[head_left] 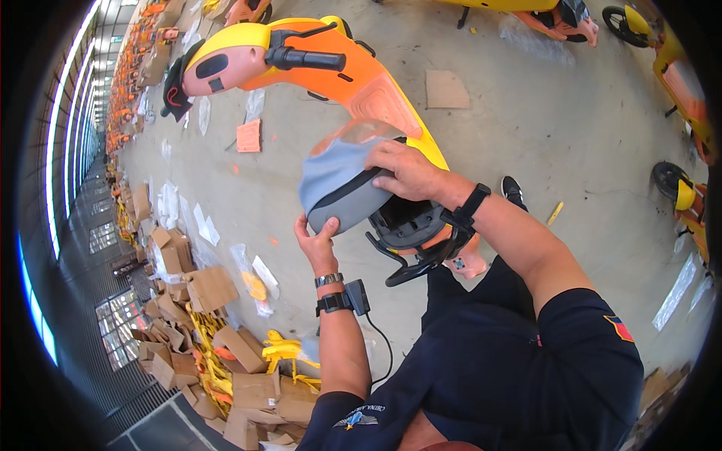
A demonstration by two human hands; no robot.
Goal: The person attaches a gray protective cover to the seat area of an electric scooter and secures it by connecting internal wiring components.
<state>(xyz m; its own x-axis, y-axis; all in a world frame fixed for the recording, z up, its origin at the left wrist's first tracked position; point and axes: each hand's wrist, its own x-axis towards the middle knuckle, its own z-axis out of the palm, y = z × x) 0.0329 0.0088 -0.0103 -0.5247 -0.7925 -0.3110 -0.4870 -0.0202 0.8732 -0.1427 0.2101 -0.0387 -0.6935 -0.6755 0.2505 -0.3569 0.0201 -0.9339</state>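
Concrete floor (pixel 526 128) — cardboard scraps (pixel 210 289), scooter (pixel 301 64)

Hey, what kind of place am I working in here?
Likely a scooter assembly or warehouse hall: orange-and-yellow scooters stand in long rows on a concrete floor, with heaps of torn cardboard packaging alongside.

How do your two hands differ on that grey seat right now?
The right hand lies palm-down on top of the grey seat, fingers spread over its upper edge; the left hand reaches up from below and pinches its lower rim. The right wrist wears one black band, while the left wrist wears a metal watch plus a black strapped device with a cable. Both hands are bare and touch the same seat.
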